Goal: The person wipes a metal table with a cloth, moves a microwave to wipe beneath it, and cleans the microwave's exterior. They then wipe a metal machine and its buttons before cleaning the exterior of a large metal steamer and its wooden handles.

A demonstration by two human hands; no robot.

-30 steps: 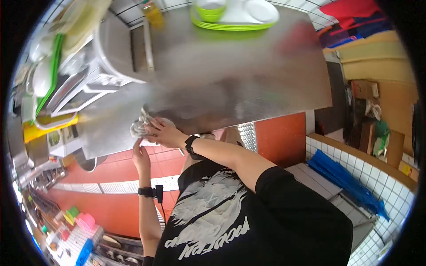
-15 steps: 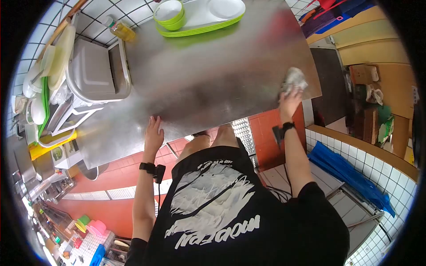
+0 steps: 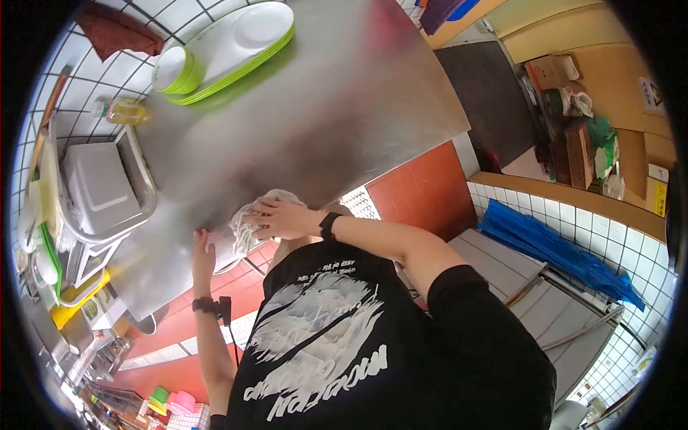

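Observation:
My right hand (image 3: 283,218) lies over a crumpled whitish cloth (image 3: 247,228), its fingers curled onto it and pressing it against the near edge of the steel table (image 3: 344,107). Parts of the cloth stick out past the fingers at the top and left. A short way to the left, my left hand (image 3: 203,254) rests its fingertips on the same table edge. It holds nothing, and its fingers are stretched out.
Green-rimmed white oval plates (image 3: 229,54) are stacked at the back with green bowls (image 3: 179,72) on them. A bottle of yellow liquid (image 3: 122,112) stands against the tiled wall. Grey plastic tubs (image 3: 100,183) sit at the left end. A blue sheet (image 3: 559,247) lies at the right.
My right hand has swept the cloth from the table's far right corner leftward along the near edge, close to my left hand. The camera view has turned, and my left hand stays at the edge.

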